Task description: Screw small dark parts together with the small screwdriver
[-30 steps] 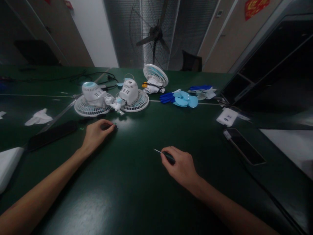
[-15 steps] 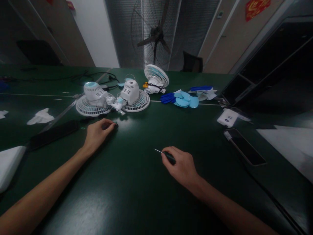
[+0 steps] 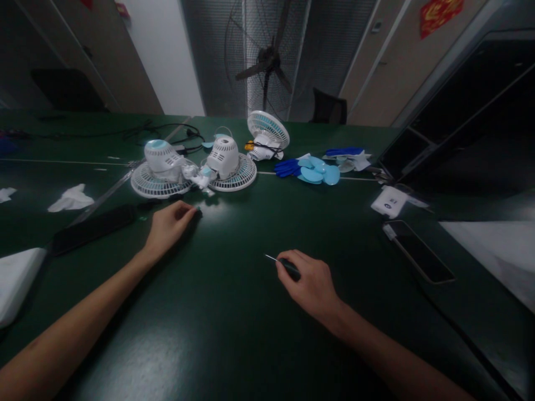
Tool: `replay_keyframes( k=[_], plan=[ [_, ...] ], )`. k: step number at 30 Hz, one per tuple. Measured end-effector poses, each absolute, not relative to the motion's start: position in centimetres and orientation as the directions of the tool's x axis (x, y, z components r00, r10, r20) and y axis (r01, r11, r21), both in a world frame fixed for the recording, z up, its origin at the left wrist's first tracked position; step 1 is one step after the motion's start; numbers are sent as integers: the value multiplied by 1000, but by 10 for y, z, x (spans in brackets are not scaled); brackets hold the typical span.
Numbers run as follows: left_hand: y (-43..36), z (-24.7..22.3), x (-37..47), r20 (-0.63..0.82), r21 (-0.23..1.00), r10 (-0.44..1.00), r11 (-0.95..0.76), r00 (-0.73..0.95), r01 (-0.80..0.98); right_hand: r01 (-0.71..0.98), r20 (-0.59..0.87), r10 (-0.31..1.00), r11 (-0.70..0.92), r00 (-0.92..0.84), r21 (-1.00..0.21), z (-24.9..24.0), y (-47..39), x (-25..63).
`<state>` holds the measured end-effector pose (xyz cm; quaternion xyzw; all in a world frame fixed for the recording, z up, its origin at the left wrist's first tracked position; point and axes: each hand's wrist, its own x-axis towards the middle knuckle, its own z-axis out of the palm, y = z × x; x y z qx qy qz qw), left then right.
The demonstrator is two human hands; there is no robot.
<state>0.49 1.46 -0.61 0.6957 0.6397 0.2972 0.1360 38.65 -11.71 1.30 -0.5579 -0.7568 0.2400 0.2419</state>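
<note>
My right hand (image 3: 308, 278) is closed around the dark handle of a screwdriver (image 3: 289, 268), its thin metal shaft pointing left over the green table (image 3: 234, 312). Further left and farther back, my left hand (image 3: 170, 224) rests low at the tabletop with thumb and forefinger pinched together. A tiny dark object (image 3: 199, 211) shows at those fingertips, too small to name. Just behind this hand, one small white fan (image 3: 161, 167) lies face down on its grille. Beside it lies a second face-down fan (image 3: 225, 161), with crumpled clear plastic between the two.
A third small fan (image 3: 267, 136) leans at the back. Blue gloves (image 3: 286, 167) and light-blue fan blades (image 3: 318, 170) lie right of it. On the right are a white box (image 3: 388, 201) and a phone (image 3: 418, 252); at left, a black case-like object (image 3: 94, 228) and crumpled tissue (image 3: 72, 198).
Almost nothing differs. The view shifts very slightly, while both hands keep their place and their hold.
</note>
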Motion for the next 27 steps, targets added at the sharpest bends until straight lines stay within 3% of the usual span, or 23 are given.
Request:
replay_keyframes(
  k=[5, 14, 22, 27],
  plan=[
    [22, -11, 0, 148, 686, 986, -48, -75, 726, 738, 86, 963, 253, -257, -626, 13, -117, 387],
    [12, -7, 10, 308, 487, 948, -230, 81, 842, 733, 70, 962, 247, -264, -634, 14, -117, 387],
    [12, -6, 5, 264, 551, 962, -212, 72, 807, 720, 85, 960, 256, -266, -645, 12, -118, 387],
    [10, -8, 7, 327, 373, 930, -290, 168, 881, 730, 53, 962, 238, -267, -641, 15, -117, 387]
  ],
)
